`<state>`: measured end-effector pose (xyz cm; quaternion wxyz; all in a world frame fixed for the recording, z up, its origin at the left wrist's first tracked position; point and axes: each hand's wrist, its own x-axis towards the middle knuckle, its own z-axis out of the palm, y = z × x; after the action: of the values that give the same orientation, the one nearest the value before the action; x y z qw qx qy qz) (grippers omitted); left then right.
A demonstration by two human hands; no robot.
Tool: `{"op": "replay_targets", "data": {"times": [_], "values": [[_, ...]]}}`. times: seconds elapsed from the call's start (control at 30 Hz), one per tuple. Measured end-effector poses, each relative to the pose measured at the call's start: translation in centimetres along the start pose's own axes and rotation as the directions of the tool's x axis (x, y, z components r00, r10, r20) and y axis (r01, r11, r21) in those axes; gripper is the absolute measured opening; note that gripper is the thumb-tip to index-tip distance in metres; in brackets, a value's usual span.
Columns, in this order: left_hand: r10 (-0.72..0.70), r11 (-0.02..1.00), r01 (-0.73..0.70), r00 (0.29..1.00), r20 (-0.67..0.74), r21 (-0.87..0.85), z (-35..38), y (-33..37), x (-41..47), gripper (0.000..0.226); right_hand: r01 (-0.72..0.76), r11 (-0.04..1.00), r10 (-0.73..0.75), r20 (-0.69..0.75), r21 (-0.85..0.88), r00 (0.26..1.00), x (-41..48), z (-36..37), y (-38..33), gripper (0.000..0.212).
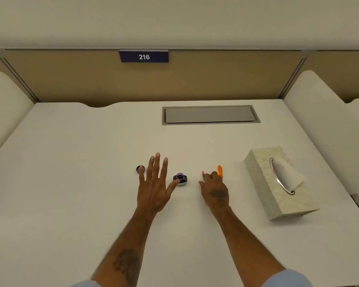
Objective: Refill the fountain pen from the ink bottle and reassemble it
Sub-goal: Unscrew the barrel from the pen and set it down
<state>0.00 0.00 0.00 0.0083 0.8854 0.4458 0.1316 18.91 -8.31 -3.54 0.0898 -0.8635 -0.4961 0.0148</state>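
Pen parts (220, 170) lie right of the uncapped ink bottle (180, 179); right hand (215, 189) curls over them, grip unclear. Left hand (153, 183) spread flat, empty, between bottle and cap (140, 169).

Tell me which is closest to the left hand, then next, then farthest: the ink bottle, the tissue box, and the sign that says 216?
From the left hand, in the head view:
1. Ink bottle: open, just right of the hand, at the thumb tip.
2. Tissue box: far right on the desk, beyond the right hand.
3. Sign 216: up on the back partition, past the desk's far edge.
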Motion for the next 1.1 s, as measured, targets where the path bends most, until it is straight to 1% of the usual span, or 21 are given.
{"op": "replay_targets", "data": {"times": [0.03,0.13,0.17,0.23,0.3,0.33,0.4,0.47,0.5,0.53,0.6,0.63,0.67,0.77,0.87,0.97,1.03,1.1], "values": [[-0.005,1.0,0.005,1.0,0.014,0.004,-0.2,-0.1,0.0,0.077,-0.025,1.0,0.025,-0.018,-0.01,1.0,0.0,-0.1,-0.1,0.029],[0.001,1.0,-0.001,1.0,-0.008,-0.018,0.2,-0.5,-0.2,0.076,-0.111,0.994,0.113,0.082,-0.019,0.99,-0.3,-0.6,-0.5,0.029],[-0.002,0.999,0.002,1.0,-0.008,-0.053,0.4,-0.6,-0.1,0.076,-0.131,0.991,0.132,0.109,-0.012,0.985,-0.4,-0.5,-0.6,0.03],[-0.031,0.988,0.032,0.999,0.012,-0.149,0.3,-0.6,0.0,0.076,-0.166,0.986,0.163,0.111,0.014,0.98,-0.2,-0.6,-0.8,0.029],[-0.097,0.946,0.109,0.994,0.053,-0.307,0.0,-0.6,0.4,0.076,-0.206,0.977,0.197,0.143,0.051,0.97,0.3,-1.2,-1.6,0.028],[-0.141,0.904,0.166,0.986,0.093,-0.395,-0.4,-0.5,0.6,0.075,-0.227,0.969,0.21,0.158,0.098,0.965,0.7,-1.7,-2.0,0.028],[-0.229,0.778,0.284,0.959,0.168,-0.561,-1.3,-0.1,1.1,0.066,-0.266,0.916,0.223,0.172,0.3,0.96,1.5,-2.9,-3.1,0.025],[-0.314,0.597,0.376,0.922,0.225,-0.708,-2.4,0.1,1.7,0.051,-0.241,0.811,0.187,0.153,0.533,0.97,2.2,-4.4,-4.5,0.02],[-0.345,0.509,0.392,0.909,0.236,-0.766,-2.9,0.2,1.9,0.044,-0.208,0.768,0.154,0.14,0.606,0.978,2.3,-5.1,-5.3,0.017],[-0.36,0.444,0.388,0.903,0.236,-0.807,-3.4,0.2,2.0,0.037,-0.175,0.735,0.113,0.136,0.655,0.984,2.4,-5.7,-6.1,0.015],[-0.373,0.354,0.368,0.899,0.232,-0.86,-4.1,0.3,2.0,0.02,-0.141,0.67,0.037,0.156,0.729,0.987,2.2,-6.8,-7.6,0.013],[-0.375,0.306,0.371,0.893,0.247,-0.877,-4.5,0.4,2.0,0.015,-0.133,0.639,0.007,0.167,0.758,0.986,2.1,-7.1,-8.1,0.013],[-0.375,0.25,0.387,0.884,0.279,-0.888,-4.8,0.5,2.0,0.016,-0.127,0.614,-0.018,0.175,0.779,0.984,1.9,-7.2,-8.5,0.012],[-0.359,0.062,0.455,0.841,0.405,-0.888,-5.3,0.8,2.0,0.024,-0.145,0.578,-0.059,0.218,0.803,0.974,1.3,-7.2,-8.9,0.013],[-0.373,-0.072,0.462,0.809,0.454,-0.884,-5.5,1.0,2.0,0.021,-0.16,0.55,-0.085,0.245,0.819,0.966,1.0,-7.3,-8.8,0.014],[-0.357,-0.211,0.457,0.787,0.503,-0.864,-5.4,1.3,1.9,0.014,-0.199,0.512,-0.112,0.295,0.835,0.949,0.8,-8.4,-8.1,0.017],[-0.342,-0.284,0.439,0.784,0.518,-0.852,-5.2,1.4,1.9,0.014,-0.233,0.51,-0.15,0.352,0.828,0.924,0.6,-9.3,-7.3,0.023],[-0.331,-0.329,0.426,0.784,0.525,-0.843,-5.1,1.4,2.1,0.017,-0.289,0.506,-0.193,0.433,0.812,0.88,0.6,-10.1,-6.4,0.03]]}}
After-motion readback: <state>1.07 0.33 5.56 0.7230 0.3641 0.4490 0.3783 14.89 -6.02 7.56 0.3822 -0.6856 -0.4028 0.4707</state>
